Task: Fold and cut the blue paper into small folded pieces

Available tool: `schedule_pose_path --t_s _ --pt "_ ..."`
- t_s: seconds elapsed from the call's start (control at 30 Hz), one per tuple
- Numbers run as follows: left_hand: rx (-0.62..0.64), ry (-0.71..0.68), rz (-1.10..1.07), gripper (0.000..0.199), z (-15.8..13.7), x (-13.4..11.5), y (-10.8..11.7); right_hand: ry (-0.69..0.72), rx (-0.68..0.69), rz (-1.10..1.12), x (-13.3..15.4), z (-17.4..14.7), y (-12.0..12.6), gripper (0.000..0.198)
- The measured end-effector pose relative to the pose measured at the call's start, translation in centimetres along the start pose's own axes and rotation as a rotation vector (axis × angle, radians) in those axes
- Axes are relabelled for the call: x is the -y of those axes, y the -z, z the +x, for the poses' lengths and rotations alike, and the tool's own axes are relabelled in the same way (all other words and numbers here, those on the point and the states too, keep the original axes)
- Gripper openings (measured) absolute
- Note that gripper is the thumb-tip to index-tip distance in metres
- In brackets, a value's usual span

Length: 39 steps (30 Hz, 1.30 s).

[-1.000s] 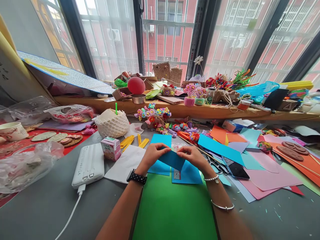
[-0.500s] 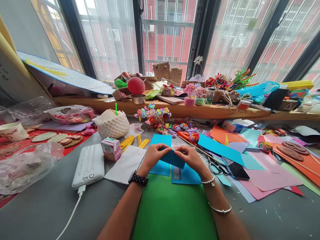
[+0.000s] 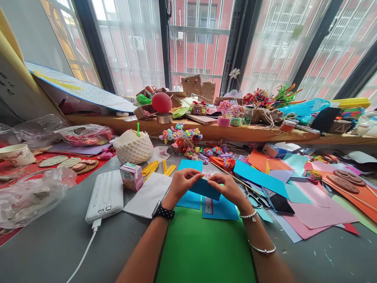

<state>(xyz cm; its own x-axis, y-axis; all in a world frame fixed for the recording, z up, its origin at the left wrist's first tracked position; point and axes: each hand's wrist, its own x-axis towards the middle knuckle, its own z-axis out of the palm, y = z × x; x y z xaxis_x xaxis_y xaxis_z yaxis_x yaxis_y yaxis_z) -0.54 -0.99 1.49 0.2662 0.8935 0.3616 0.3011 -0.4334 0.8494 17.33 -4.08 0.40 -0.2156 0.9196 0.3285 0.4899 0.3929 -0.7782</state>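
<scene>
Between my hands is a small piece of blue paper [image 3: 207,190], raised a little above the table. My left hand [image 3: 183,184] pinches its left upper edge, and my right hand [image 3: 226,188] pinches the upper edge farther right. Below lie two blue sheets: one blue sheet [image 3: 188,201] on the left and another blue sheet [image 3: 225,210] on the right. A clear ruler [image 3: 208,206] with pink marks rests on the right sheet, partly covered by the held piece. Beneath my forearms stretches a green mat [image 3: 207,247].
Scissors [image 3: 257,199] and a phone [image 3: 278,201] lie right of my hands, under a blue strip [image 3: 260,179]. Coloured papers [image 3: 324,206] spread beyond. On the left are a white paper [image 3: 149,194], a small carton [image 3: 131,177] and a cabled power bank [image 3: 105,196].
My right hand has shifted slightly to the right along the paper's edge. The view has moved a little; both hands keep their pinch.
</scene>
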Motion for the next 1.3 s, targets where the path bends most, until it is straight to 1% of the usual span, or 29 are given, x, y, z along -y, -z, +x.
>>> schedule_pose_path --t_s 0.07,0.1,0.13,0.2,0.3,0.4,0.47,0.5,0.6,0.67,0.73,0.8,0.87,0.97,1.03,1.07,1.1,1.13,1.2,1.27,1.3 --pt "0.141 -0.050 0.121 0.026 -0.2 -0.2 -0.5 0.026 0.023 -0.001 0.1 0.0 -0.3 0.017" --pt "0.175 -0.065 0.170 0.026 -0.2 -0.2 -0.7 0.024 0.027 -0.010 0.2 0.1 -0.3 0.017" --pt "0.183 -0.072 0.207 0.027 -0.2 -0.2 -0.8 0.014 0.023 -0.023 0.1 0.1 -0.2 0.017" --pt "0.150 -0.078 0.247 0.027 -0.2 0.0 -0.7 -0.014 0.006 -0.052 -0.1 0.1 0.2 0.017" --pt "0.084 -0.079 0.244 0.025 -0.1 0.3 -0.1 -0.084 -0.052 -0.083 -0.9 0.1 1.5 0.017" --pt "0.052 -0.062 0.233 0.026 0.0 0.4 0.2 -0.144 -0.193 -0.061 -1.5 0.0 2.4 0.019" --pt "0.060 -0.058 0.214 0.026 -0.1 0.3 0.2 -0.127 -0.242 -0.015 -1.5 0.0 2.3 0.021" --pt "0.074 -0.059 0.200 0.025 -0.1 0.2 0.0 -0.104 -0.221 0.005 -1.3 0.0 2.0 0.021" --pt "0.107 -0.053 0.169 0.023 -0.2 0.0 -0.3 -0.018 -0.073 0.005 -0.4 0.0 0.9 0.019" --pt "0.112 -0.036 0.142 0.023 -0.1 0.0 -0.3 0.006 -0.070 -0.036 0.1 0.0 0.4 0.018" --pt "0.101 -0.013 0.103 0.025 -0.1 0.0 -0.1 -0.012 -0.128 -0.060 0.1 0.0 0.4 0.018" --pt "0.073 0.013 0.067 0.026 0.0 0.1 0.3 -0.042 -0.177 -0.069 -0.1 0.0 0.8 0.018" --pt "0.015 0.037 0.018 0.026 0.1 0.1 0.7 -0.056 -0.201 -0.081 -0.6 0.0 1.2 0.018" --pt "-0.175 0.044 -0.031 0.027 0.0 0.1 1.1 -0.061 -0.212 -0.101 -1.1 0.0 1.5 0.018" --pt "-0.297 -0.004 0.029 0.025 -0.2 -0.1 1.1 -0.062 -0.190 -0.099 -1.1 0.0 1.3 0.019" --pt "-0.314 -0.045 0.079 0.023 -0.3 -0.2 1.0 -0.058 -0.169 -0.091 -1.0 0.0 1.1 0.019" --pt "-0.299 -0.095 0.127 0.021 -0.3 -0.3 0.9 -0.049 -0.144 -0.079 -0.8 0.0 0.9 0.019" --pt "-0.257 -0.144 0.167 0.019 -0.4 -0.4 0.7 -0.036 -0.120 -0.066 -0.6 0.0 0.7 0.019" --pt "-0.127 -0.211 0.215 0.017 -0.4 -0.4 0.3 -0.011 -0.087 -0.033 -0.3 0.0 0.5 0.019" --pt "0.014 -0.205 0.220 0.016 -0.4 -0.4 0.0 -0.012 -0.086 0.003 -0.1 0.0 0.4 0.019" --pt "0.054 -0.176 0.205 0.016 -0.4 -0.3 -0.1 -0.029 -0.101 0.026 -0.1 -0.1 0.4 0.020"
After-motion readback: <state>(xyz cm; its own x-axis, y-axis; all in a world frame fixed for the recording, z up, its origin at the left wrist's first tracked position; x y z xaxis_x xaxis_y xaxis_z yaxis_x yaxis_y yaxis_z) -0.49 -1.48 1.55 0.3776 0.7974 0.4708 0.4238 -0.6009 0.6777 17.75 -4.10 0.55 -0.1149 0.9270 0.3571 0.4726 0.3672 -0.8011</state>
